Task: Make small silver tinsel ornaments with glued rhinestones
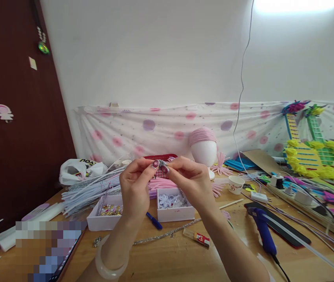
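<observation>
Raised over the table, my left hand (pixel 136 186) and my right hand (pixel 193 181) meet at the fingertips. Both pinch a small piece of silver tinsel pipe cleaner (pixel 162 162); its shape is mostly hidden by the fingers. Below them lies a long silver tinsel stem (pixel 155 238) on the tabletop. Under the right hand stands a white box (pixel 175 214) with white looped flower shapes. Partly behind the left wrist is another white box (pixel 104 224) with gold and coloured beads. A blue pen (pixel 154 221) lies between the boxes.
Bundles of pale pipe cleaners (pixel 87 192) lie left, pink ones (pixel 162 183) behind. A foam head (pixel 204 152) stands at the back, a paper cup (pixel 236 185) right of it. A blue glue gun (pixel 262 231) with its cord rests at right, near a power strip (pixel 302 199).
</observation>
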The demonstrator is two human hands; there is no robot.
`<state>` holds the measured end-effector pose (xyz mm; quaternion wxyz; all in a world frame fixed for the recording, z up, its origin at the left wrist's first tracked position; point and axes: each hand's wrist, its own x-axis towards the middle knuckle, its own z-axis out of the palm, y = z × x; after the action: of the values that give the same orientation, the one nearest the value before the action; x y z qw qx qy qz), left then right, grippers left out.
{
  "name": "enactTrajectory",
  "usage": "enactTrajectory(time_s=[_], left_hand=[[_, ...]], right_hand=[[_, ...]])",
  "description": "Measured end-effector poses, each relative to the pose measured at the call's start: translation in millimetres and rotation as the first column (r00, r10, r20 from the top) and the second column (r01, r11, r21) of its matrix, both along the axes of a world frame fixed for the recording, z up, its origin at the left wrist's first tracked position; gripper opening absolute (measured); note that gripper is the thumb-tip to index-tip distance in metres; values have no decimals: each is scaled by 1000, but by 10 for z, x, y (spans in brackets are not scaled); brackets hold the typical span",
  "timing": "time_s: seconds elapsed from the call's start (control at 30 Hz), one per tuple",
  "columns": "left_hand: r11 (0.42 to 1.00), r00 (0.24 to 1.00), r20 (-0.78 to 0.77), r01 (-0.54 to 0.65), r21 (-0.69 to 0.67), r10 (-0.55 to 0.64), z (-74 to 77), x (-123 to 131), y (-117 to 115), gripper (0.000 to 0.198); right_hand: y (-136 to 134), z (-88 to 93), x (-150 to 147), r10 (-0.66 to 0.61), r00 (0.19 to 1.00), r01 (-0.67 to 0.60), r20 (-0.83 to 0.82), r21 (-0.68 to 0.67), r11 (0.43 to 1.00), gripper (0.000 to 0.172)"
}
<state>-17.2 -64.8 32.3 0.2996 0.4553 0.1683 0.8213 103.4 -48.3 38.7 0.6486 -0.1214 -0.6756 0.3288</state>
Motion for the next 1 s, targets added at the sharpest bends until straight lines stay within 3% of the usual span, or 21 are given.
enactTrajectory(time_s=[0.1,0.2,0.3,0.37,0.43,0.5,0.57,0.73,0.9,1.0], left_hand=[[996,998,-18,58,-65,-59,2,-5,8,5],[983,941,-300,119,-141,-157,37,-129,10,17],[958,733,-619,186,-217,-282,86,-273,-4,27],[939,596,-726,216,-267,-344,105,-320,-13,31],[929,527,-766,235,-286,-369,105,-324,-13,36],[938,539,-769,242,-249,-343,91,-302,-7,39],[961,597,-756,216,-173,-270,74,-273,2,40],[1000,731,-682,-19,17,25,32,-212,29,36],[945,745,-588,-308,114,314,-44,-144,63,37],[906,716,-568,-398,147,406,-48,-134,60,37]], right_hand=[[28,35,78,69,997,-67,17,-84,994,11],[111,83,256,205,970,-175,130,-210,962,12],[202,110,411,379,889,-283,257,-343,896,8],[241,110,452,464,830,-334,309,-392,857,4],[258,101,445,522,792,-373,317,-425,825,3],[261,90,417,548,779,-390,303,-450,803,3],[257,81,387,536,793,-374,289,-462,804,7],[248,51,302,420,881,-310,215,-408,859,17],[206,16,131,363,926,-300,105,-376,877,28],[172,4,42,364,931,-327,25,-384,863,30]])
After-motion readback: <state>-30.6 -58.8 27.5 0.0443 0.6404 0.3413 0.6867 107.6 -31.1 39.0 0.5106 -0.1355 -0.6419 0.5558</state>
